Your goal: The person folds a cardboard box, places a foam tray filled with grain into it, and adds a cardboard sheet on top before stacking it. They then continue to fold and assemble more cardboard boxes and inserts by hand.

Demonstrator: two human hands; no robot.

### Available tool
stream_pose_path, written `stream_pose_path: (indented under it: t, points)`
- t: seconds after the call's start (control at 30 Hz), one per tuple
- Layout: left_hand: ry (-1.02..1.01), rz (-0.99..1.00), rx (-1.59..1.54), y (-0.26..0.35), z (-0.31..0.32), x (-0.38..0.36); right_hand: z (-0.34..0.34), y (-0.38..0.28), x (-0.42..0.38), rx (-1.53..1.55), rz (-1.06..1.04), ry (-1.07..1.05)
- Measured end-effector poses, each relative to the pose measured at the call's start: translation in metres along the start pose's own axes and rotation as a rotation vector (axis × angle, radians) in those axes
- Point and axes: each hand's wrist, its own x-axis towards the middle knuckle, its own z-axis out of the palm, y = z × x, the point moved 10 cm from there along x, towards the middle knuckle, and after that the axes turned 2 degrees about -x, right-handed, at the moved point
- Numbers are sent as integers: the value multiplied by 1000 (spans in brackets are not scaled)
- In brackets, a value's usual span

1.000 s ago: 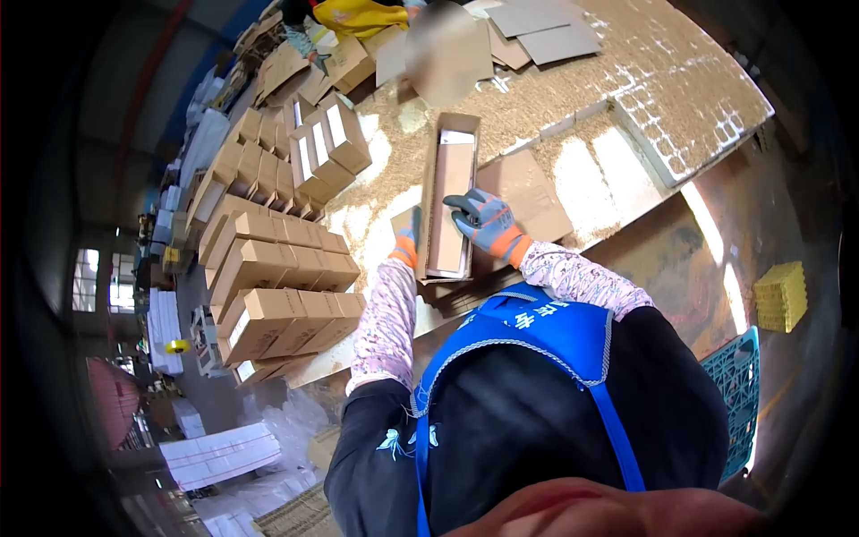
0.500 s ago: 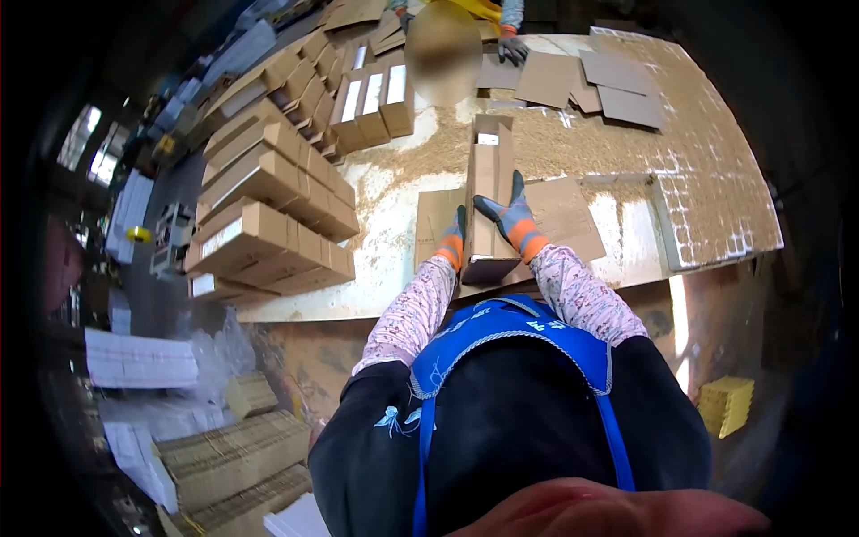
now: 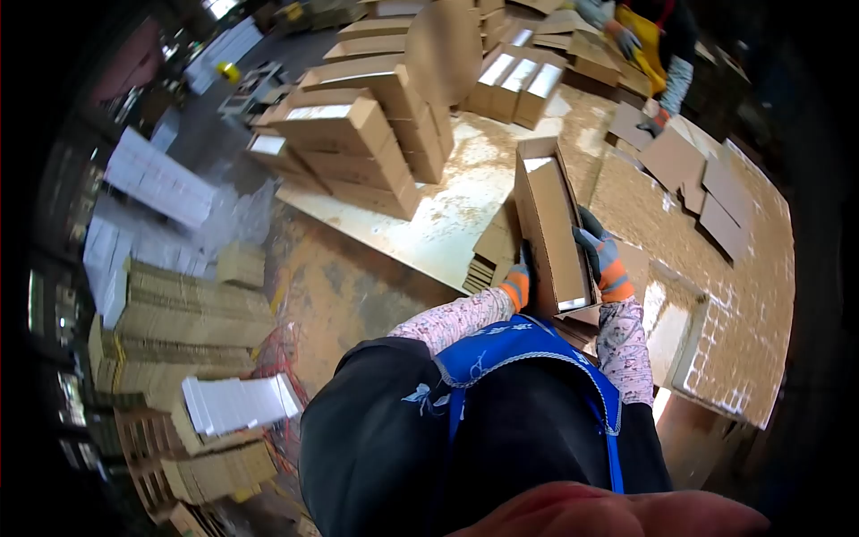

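Head view: your left hand (image 3: 525,265) and right hand (image 3: 596,243) clasp a carton (image 3: 553,240) between them, seemingly steadying it; press evenly.

On my feed I've got a pale worktable (image 3: 420,234) littered with brown crumbs (image 3: 483,134), stacked cardboard boxes (image 3: 362,148), flat cardboard (image 3: 497,243).

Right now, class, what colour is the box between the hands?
The box is brown, clearest in the head view.

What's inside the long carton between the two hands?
Inside the open carton lies a brown cardboard piece, with something white showing at its far and near ends. What lies beneath the piece is covered and cannot be seen.
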Motion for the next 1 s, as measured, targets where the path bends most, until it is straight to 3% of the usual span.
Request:
stream_pose_path:
  t: [0.1, 0.23, 0.33, 0.4, 0.43, 0.47, 0.5, 0.57, 0.63, 0.7, 0.77, 0.83, 0.87, 0.9, 0.97, 1.0]
  points:
    - [240, -70, 173, 25, 31, -34, -9, 39, 13, 20, 133, 12]
    - [566, -260, 415, 70, 94, -97, -13, 12, 8, -87, 119, 57]
    - [-44, -39, 380, -13, -1, 9, -8, -40, 3, -109, 4, -8]
    - [42, 13, 341, -4, 35, 4, -12, -48, 7, -93, 0, -60]
    - [127, 58, 299, 1, 50, -5, -15, -57, 9, -329, -213, -144]
    - [55, -113, 148, -8, 61, -9, -17, -54, 11, -245, -110, -144]
    - [45, -146, 154, -13, 59, -14, -21, -51, 12, -159, -7, -134]
    - [-481, 382, 740, 13, 118, -37, -43, -18, 27, -404, -110, -158]
    - [335, -573, 517, 37, 123, -84, -52, -9, 24, -511, -210, -182]
    - [300, -460, 1085, 65, 90, -55, -58, -17, 17, -518, -242, -184]
    - [201, -516, 1553, 93, 73, -41, -55, -16, 6, -513, -260, -204]
    - [209, 91, 2058, 164, 105, -21, -54, -12, 5, -536, -221, -194]
    - [309, 186, 1828, 200, 132, -32, -48, -6, 2, -852, -535, -231]
    - [400, 273, 1592, 235, 158, -40, -47, -7, 1, -851, -529, -226]
    - [373, 700, 1370, 280, 172, -20, -54, 1, 9, -557, -223, -151]
    - [274, 632, 1509, 276, 181, 4, -53, -8, 5, -620, -280, -142]
